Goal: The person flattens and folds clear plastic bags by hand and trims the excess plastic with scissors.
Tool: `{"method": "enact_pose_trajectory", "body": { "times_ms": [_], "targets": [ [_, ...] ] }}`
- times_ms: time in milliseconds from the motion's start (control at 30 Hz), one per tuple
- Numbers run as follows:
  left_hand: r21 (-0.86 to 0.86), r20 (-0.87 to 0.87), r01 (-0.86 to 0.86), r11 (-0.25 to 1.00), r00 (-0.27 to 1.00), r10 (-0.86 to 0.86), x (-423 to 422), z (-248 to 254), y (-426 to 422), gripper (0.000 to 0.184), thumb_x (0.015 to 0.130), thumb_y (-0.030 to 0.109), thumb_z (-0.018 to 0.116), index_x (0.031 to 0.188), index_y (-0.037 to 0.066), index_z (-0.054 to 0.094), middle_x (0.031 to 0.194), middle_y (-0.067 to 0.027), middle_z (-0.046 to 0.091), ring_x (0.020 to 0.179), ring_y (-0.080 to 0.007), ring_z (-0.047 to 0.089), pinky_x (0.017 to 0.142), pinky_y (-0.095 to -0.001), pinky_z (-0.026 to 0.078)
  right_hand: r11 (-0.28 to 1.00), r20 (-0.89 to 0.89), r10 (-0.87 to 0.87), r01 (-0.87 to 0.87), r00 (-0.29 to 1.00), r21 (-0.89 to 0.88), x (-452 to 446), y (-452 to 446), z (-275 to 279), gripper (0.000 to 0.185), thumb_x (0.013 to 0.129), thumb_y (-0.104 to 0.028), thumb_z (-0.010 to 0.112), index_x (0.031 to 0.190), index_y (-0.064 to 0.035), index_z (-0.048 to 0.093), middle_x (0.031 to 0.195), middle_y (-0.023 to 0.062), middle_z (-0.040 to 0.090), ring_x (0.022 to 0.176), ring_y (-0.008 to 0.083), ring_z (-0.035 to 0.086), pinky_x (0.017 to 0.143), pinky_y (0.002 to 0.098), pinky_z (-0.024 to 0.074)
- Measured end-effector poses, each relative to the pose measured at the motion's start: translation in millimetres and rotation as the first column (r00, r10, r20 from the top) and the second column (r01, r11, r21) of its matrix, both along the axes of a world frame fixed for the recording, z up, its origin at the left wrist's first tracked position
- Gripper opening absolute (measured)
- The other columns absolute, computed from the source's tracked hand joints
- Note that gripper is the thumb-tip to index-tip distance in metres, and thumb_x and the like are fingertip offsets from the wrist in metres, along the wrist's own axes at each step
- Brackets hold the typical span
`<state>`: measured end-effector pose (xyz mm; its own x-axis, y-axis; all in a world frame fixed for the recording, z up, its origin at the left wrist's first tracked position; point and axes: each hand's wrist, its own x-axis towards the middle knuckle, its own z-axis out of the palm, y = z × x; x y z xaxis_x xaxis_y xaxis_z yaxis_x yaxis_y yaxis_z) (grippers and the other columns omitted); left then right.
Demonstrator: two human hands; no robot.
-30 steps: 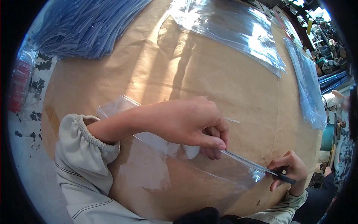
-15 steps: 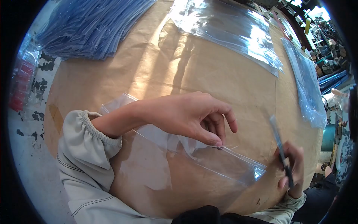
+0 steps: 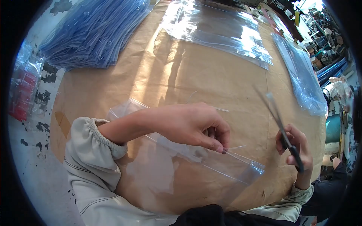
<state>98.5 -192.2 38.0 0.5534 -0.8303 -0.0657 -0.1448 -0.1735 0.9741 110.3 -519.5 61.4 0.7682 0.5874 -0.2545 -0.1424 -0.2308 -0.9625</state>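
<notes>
My left hand (image 3: 196, 126) is closed in a pinch on the upper edge of a clear plastic sleeve (image 3: 241, 176), which lies slanting across the brown paper and passes under my left forearm. A thin clear strand (image 3: 238, 146) sticks out close to the pinching fingertips. To the right, my right hand (image 3: 298, 148) is wrapped round a pair of scissors (image 3: 283, 133) with dark handles. Their blades point up and away, spread apart and blurred, above the paper and clear of the sleeve.
Brown paper (image 3: 226, 88) covers the table. A thick pile of bluish plastic sleeves (image 3: 96, 34) stands back left. Clear plastic sheets (image 3: 218, 34) lie at the back, with another stack (image 3: 301, 75) at right. A thin clear offcut (image 3: 221, 109) lies beyond my left hand.
The scissors have gone from blades together to blades apart, and my right hand has risen slightly. My left fingers have curled closer together at the sleeve's edge.
</notes>
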Motion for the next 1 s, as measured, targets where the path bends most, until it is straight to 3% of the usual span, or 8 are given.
{"method": "enact_pose_trajectory", "body": {
  "times_ms": [67, 100, 200, 233, 367, 567, 800, 1000],
  "targets": [
    [-0.003, -0.019, -0.026, 1.0, 0.999, 0.026, -0.9, 0.5, 0.0, 0.015, 0.088, 0.017, 0.065, 0.096, 0.005, 0.066, 0.079, -0.0024, 0.065, 0.067, -0.009, 0.058, 0.06, -0.0238, 0.046, 0.992, -0.123, -0.028, 0.042, 0.992, 0.121, -1.8, -4.1, 1.2, 0.072, 0.061, -0.048, 0.084, 0.101, 0.0016, 0.051, 0.081, 0.0052, 0.055, 0.069, 0.0107, 0.052, 0.058, 0.0216, 0.0389],
    [-0.005, -0.029, -0.038, 0.999, 0.999, 0.038, -0.9, 0.6, 0.1, 0.014, 0.087, 0.016, 0.065, 0.095, 0.004, 0.066, 0.079, -0.0024, 0.065, 0.067, -0.0089, 0.058, 0.06, -0.0238, 0.046, 0.998, -0.105, 0.005, 0.002, 0.994, 0.067, -0.4, -7.7, 2.6, 0.075, 0.061, -0.056, 0.079, 0.098, 0.0008, 0.048, 0.079, 0.0069, 0.055, 0.069, 0.0132, 0.054, 0.058, 0.0231, 0.0398],
    [-0.008, -0.059, -0.051, 0.999, 0.997, 0.051, -0.4, -1.0, 1.3, 0.014, 0.087, 0.015, 0.066, 0.094, 0.003, 0.066, 0.079, -0.0023, 0.065, 0.067, -0.0083, 0.058, 0.06, -0.0233, 0.046, 0.985, -0.211, 0.167, -0.153, 0.963, 0.084, 8.1, -25.3, 2.0, 0.073, 0.062, -0.053, 0.08, 0.098, 0.0019, 0.049, 0.076, 0.0068, 0.055, 0.065, 0.0141, 0.055, 0.057, 0.0242, 0.0402],
    [-0.009, -0.056, -0.058, 0.998, 0.997, 0.058, -0.4, -2.4, 1.3, 0.014, 0.087, 0.015, 0.066, 0.093, 0.003, 0.066, 0.079, -0.0021, 0.065, 0.067, -0.0081, 0.058, 0.06, -0.0231, 0.045, 0.966, -0.186, 0.242, -0.219, 0.952, 0.136, 13.0, -27.6, -1.0, 0.063, 0.065, -0.046, 0.082, 0.093, 0.0023, 0.053, 0.069, 0.006, 0.056, 0.057, 0.0131, 0.054, 0.053, 0.0246, 0.0404],
    [-0.008, -0.083, -0.097, 0.995, 0.992, 0.096, 0.6, -2.3, 2.3, 0.014, 0.086, 0.014, 0.067, 0.093, 0.002, 0.066, 0.08, -0.0016, 0.064, 0.069, -0.0073, 0.057, 0.061, -0.0221, 0.045, 0.742, -0.196, 0.64, -0.664, 0.743, -0.094, 37.8, -36.8, 7.2, 0.042, 0.071, -0.03, 0.083, 0.086, 0.0022, 0.061, 0.056, 0.0026, 0.057, 0.048, 0.0094, 0.056, 0.044, 0.0226, 0.0402],
    [-0.042, -0.099, -0.053, 0.998, 0.994, 0.048, 3.4, -6.8, 5.5, 0.016, 0.086, 0.01, 0.065, 0.099, 0.001, 0.063, 0.083, -0.0025, 0.064, 0.075, -0.0069, 0.058, 0.064, -0.0208, 0.046, 0.651, -0.168, 0.723, -0.742, 0.67, -0.16, 40.7, -26.1, 4.9, 0.043, 0.07, -0.032, 0.083, 0.091, 0.0005, 0.064, 0.057, 0.002, 0.059, 0.048, 0.0103, 0.056, 0.046, 0.0226, 0.0428],
    [-0.105, -0.287, -0.086, 0.991, 0.956, 0.052, 6.7, -9.2, 8.9, 0.031, 0.085, 0.003, 0.06, 0.114, -0.002, 0.051, 0.092, -0.0074, 0.063, 0.082, -0.0089, 0.06, 0.073, -0.0215, 0.05, 0.731, -0.104, 0.617, -0.616, 0.78, -0.292, 22.7, -16.9, 0.3, 0.041, 0.066, -0.032, 0.086, 0.088, -0.0032, 0.067, 0.06, 0.0009, 0.061, 0.05, 0.0106, 0.057, 0.049, 0.0221, 0.0436],
    [-0.153, -0.361, -0.081, 0.985, 0.932, 0.021, 8.6, -15.1, 10.4, 0.028, 0.086, 0.005, 0.062, 0.112, -0.001, 0.051, 0.092, -0.0076, 0.063, 0.087, -0.0096, 0.061, 0.076, -0.0209, 0.05, 0.754, -0.078, 0.58, -0.571, 0.811, -0.325, 16.6, -8.4, -0.1, 0.043, 0.063, -0.034, 0.087, 0.088, -0.0038, 0.068, 0.062, 0.0017, 0.062, 0.051, 0.011, 0.058, 0.049, 0.0217, 0.0436]
  ]
}}
